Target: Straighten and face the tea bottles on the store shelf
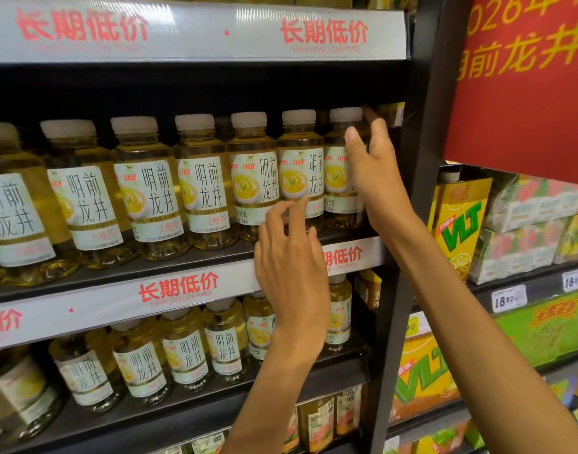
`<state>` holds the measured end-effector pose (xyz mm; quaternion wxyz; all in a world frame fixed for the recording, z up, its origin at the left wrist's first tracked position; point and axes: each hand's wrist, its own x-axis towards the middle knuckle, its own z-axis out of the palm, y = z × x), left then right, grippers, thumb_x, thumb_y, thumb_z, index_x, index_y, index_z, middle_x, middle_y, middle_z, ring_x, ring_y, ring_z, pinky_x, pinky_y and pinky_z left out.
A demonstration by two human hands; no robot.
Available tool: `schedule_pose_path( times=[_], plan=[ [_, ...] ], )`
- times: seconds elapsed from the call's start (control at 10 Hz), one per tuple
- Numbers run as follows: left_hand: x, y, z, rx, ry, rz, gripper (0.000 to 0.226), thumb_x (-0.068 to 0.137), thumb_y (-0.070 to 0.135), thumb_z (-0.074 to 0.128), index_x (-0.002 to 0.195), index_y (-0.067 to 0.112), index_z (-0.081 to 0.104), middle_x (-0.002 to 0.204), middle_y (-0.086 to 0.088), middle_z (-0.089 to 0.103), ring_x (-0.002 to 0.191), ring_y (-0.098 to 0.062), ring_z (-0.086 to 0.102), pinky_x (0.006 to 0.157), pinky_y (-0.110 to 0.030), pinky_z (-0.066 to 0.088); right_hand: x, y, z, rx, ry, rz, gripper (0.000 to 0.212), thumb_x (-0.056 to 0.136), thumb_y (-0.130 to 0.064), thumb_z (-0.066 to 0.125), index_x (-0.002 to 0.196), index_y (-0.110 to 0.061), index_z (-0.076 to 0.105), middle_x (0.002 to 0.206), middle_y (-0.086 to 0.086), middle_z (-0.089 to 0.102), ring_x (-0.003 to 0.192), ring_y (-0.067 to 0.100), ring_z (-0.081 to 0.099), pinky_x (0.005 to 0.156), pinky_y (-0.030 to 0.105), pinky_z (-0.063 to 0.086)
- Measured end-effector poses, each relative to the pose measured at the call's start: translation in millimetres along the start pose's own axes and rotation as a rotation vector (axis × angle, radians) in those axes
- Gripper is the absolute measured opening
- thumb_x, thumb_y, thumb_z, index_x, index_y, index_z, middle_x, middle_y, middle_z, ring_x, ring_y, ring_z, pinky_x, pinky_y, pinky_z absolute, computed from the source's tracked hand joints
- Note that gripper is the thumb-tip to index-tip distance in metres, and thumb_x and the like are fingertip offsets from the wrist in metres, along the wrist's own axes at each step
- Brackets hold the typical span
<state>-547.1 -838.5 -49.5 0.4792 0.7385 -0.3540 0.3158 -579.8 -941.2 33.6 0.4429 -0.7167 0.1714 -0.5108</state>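
Bottles [215, 188] upright, mid shelf [182, 257] row | R hand [376, 168] fingers loose, cupped on rightmost bottle [341, 172], nearer it, grip unclear | L hand [290, 253] relaxed, fingertips by next bottle [300, 172], holding nothing

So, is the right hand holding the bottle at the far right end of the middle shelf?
Yes, the right hand wraps the rightmost bottle, thumb across its front label and fingers reaching behind it.
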Motion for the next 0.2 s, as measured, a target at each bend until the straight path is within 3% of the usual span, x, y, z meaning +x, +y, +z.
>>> schedule_pose_path(
  times=[0.1, 0.2],
  plan=[
    [0.9, -2.4, -10.9, -0.117, -0.051, -0.040, 0.037, 0.092, 0.011, 0.060, 0.129, 0.017, 0.057, 0.126, -0.001, 0.057, 0.118, -0.016, 0.053, 0.093, -0.028, 0.045, -12.4, -2.7, -0.9, -0.098, 0.017, -0.042, 0.054, 0.104, -0.024, 0.034, 0.151, -0.010, 0.011, 0.158, 0.007, 0.016, 0.144, 0.017, 0.023, 0.116, 0.036, 0.026],
    [6.4, -14.1, -32.6, -0.360, -0.104, -0.147, 0.031, 0.094, 0.010, 0.057, 0.125, 0.015, 0.060, 0.121, 0.001, 0.061, 0.111, -0.009, 0.056, 0.095, -0.020, 0.045, -38.9, 1.2, -9.3, -0.144, 0.011, -0.138, 0.053, 0.104, -0.019, 0.034, 0.152, -0.012, 0.013, 0.159, 0.004, 0.016, 0.145, 0.011, 0.017, 0.117, 0.027, 0.019]
  ],
)
